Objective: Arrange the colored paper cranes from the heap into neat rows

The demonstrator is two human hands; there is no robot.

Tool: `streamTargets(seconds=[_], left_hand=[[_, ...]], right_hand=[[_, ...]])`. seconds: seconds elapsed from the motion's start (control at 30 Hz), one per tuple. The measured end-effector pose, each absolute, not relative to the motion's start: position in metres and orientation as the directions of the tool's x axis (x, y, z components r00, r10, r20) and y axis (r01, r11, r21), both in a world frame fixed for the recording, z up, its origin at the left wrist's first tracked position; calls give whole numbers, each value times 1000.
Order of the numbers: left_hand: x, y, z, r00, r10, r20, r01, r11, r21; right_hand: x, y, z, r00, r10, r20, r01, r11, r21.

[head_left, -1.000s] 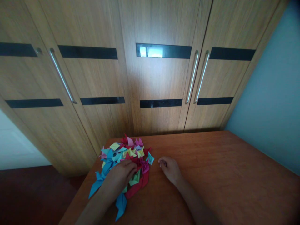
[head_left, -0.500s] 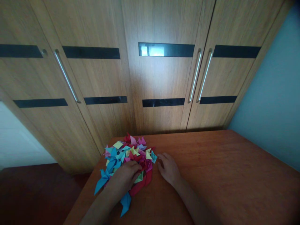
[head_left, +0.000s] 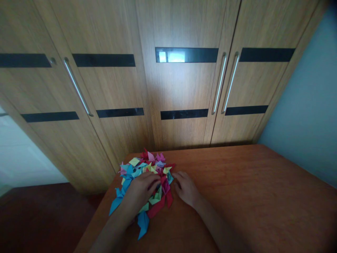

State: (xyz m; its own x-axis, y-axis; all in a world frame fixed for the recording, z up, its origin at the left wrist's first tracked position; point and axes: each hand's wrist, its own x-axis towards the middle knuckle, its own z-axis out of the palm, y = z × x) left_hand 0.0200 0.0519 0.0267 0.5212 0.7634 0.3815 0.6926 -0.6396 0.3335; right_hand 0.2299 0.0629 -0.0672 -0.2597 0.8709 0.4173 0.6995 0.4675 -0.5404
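Note:
A pile of folded paper pieces (head_left: pixel 137 171) in blue, red, pink, yellow and green lies at the left of the brown table. My left hand (head_left: pixel 143 188) reaches over the middle of the pile, its fingers bent together at a red piece (head_left: pixel 162 174). Its fingertips are partly hidden, so the exact grip is unclear. My right hand (head_left: pixel 185 188) rests at the pile's right edge, fingers curled, with the fingertips close to a teal piece (head_left: pixel 170 177). A blue piece (head_left: pixel 143 225) lies nearest the front.
The brown table (head_left: pixel 237 189) extends to the right. Behind it stands a wooden wardrobe (head_left: pixel 181 88) with metal handles and dark strips. A blue-grey wall (head_left: pixel 302 116) is at the right. Dark reddish floor (head_left: pixel 47 218) shows beyond the table's left edge.
My left hand has moved slightly up over the pile, uncovering more green pieces. My right hand has shifted a little left, closer to the teal piece. The view has shifted slightly.

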Motion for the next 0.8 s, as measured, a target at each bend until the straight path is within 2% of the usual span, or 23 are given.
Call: streamTargets(seconds=[0.1, 0.3, 0.6, 0.8], left_hand=[[42, 75, 34, 499, 756, 423, 699, -640, 320], [105, 146, 36, 546, 753, 367, 749, -636, 188], [162, 204, -1, 549, 812, 199, 804, -578, 137], [166, 213, -14, 521, 847, 103, 839, -531, 123]], right_hand=[[242, 72, -73, -168, 890, 424, 666, 419, -617], [261, 83, -80, 25, 920, 390, 632, 288, -719], [260, 86, -82, 37, 933, 357, 539, 283, -793], [260, 85, -81, 29, 939, 342, 557, 269, -786]])
